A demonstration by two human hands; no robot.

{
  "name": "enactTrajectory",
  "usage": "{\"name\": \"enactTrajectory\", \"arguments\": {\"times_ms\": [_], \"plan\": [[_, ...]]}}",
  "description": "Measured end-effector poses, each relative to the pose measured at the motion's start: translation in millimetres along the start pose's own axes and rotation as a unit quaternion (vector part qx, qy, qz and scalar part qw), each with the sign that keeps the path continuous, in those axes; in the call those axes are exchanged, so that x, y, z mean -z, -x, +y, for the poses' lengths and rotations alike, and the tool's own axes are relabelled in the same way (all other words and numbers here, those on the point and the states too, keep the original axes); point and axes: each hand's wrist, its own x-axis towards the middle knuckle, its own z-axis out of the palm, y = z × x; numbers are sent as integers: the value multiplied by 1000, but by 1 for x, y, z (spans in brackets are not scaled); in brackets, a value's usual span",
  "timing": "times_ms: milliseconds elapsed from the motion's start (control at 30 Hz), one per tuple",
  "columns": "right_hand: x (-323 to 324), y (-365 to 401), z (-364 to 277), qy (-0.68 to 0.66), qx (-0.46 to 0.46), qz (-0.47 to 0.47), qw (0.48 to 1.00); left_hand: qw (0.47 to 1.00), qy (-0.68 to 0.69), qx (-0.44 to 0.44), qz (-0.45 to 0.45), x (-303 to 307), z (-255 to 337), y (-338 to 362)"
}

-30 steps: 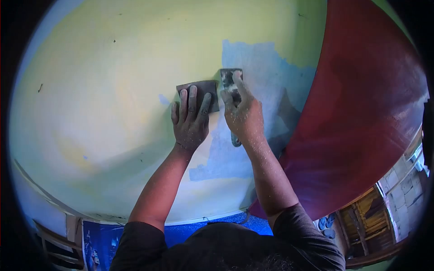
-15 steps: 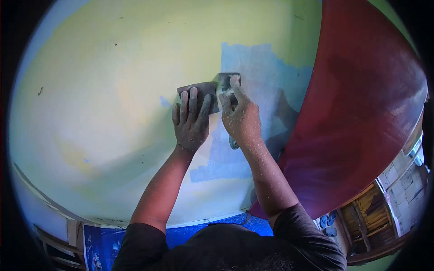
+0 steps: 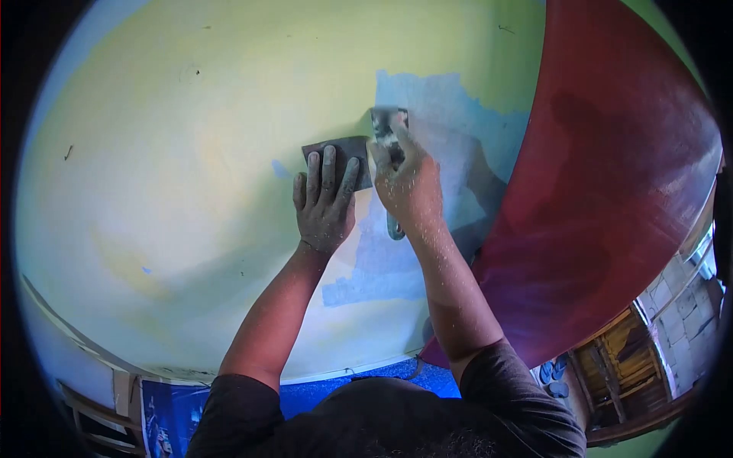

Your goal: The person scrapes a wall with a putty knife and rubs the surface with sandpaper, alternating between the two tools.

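Pale yellow wall [image 3: 191, 175], blue patch [image 3: 450, 145]

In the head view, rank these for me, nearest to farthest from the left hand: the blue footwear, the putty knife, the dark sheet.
1. Dark sheet: right under the fingers of the left hand.
2. Putty knife: just to the right, in the right hand.
3. Blue footwear: far off at the lower right.
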Motion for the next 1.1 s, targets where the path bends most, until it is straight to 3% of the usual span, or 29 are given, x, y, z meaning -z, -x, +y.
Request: {"name": "enactTrajectory", "arguments": {"times_ms": [233,333,1100], "plan": [[-7,5,9,0,33,16,999,1000,-2,2,-2,-1,-1,1],[3,-8,-11,-19,-14,-6,1000,1000,4,2,1,-1,0,2],[6,-24,-19,7,17,2,1000,1000,-18,3,3,-2,-1,1]]}}
